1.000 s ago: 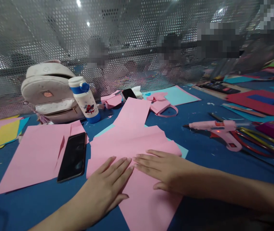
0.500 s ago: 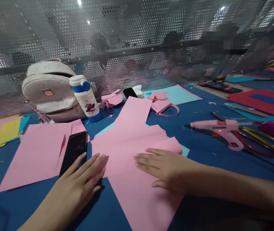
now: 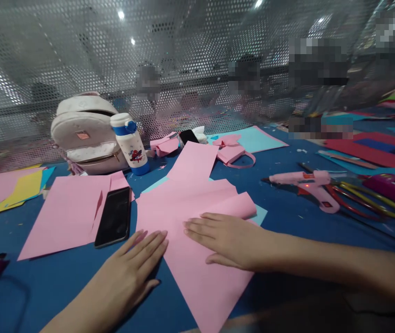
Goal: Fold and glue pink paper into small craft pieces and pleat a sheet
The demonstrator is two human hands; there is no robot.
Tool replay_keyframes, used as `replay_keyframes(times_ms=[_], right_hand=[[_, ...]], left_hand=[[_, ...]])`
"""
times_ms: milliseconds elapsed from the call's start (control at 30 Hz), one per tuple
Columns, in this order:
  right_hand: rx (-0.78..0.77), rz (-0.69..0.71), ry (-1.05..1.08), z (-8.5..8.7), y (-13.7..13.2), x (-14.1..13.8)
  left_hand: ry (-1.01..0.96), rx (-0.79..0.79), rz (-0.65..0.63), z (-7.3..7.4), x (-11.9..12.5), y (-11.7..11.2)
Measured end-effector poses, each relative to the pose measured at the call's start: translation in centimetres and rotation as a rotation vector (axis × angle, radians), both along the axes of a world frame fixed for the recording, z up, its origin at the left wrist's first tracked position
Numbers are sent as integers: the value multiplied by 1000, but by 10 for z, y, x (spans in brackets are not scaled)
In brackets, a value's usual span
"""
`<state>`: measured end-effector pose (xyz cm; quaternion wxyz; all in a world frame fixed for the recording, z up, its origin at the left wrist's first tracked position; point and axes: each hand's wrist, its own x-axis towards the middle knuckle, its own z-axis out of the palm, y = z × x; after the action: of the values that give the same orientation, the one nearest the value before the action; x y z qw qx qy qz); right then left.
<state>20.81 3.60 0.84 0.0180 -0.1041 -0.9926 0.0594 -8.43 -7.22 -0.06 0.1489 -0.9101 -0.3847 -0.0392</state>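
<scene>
Pink paper sheets [image 3: 179,203] lie overlapped in front of me on the blue table, one edge curling up at the right. My left hand [image 3: 133,268] rests flat at their lower left edge, fingertips on the paper and fingers stretched out. My right hand [image 3: 228,238] lies palm down on the middle of the pink paper, fingers extended. Neither hand grips anything. Under the pink sheets a light blue sheet [image 3: 260,215] peeks out. Just beyond my left hand is a black phone [image 3: 113,217], beside another pink sheet [image 3: 67,212] with a torn or cut slit.
At the back left stand a white backpack [image 3: 86,134] and a white-and-blue bottle [image 3: 130,143]. A small pink paper bag [image 3: 232,155] sits behind the sheets. To the right lie a pink glue gun [image 3: 308,182], its light lit, and yellow-and-red handles [image 3: 370,199]. A perforated metal panel [image 3: 190,41] rises behind.
My left hand has slid right, off the phone's edge and further onto the pink paper. My right hand stays flat on the paper. The view has shifted slightly.
</scene>
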Motion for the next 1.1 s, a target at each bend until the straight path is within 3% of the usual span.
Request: replay_keyframes(times_ms=[133,367,667,867,1100], right_hand=[[42,-27,21,4,-3,0],[149,-150,56,3,-5,49],[318,-278,23,-3,-7,102],[417,-381,18,-9,-13,125],[528,-423,44,-15,-20,127]], left_hand=[[-54,-80,5,0,13,2],[-121,-13,87,-5,-9,-5],[-118,-50,107,12,-21,-6],[-30,-61,138,13,-27,-6],[14,-224,335,15,-23,-10]])
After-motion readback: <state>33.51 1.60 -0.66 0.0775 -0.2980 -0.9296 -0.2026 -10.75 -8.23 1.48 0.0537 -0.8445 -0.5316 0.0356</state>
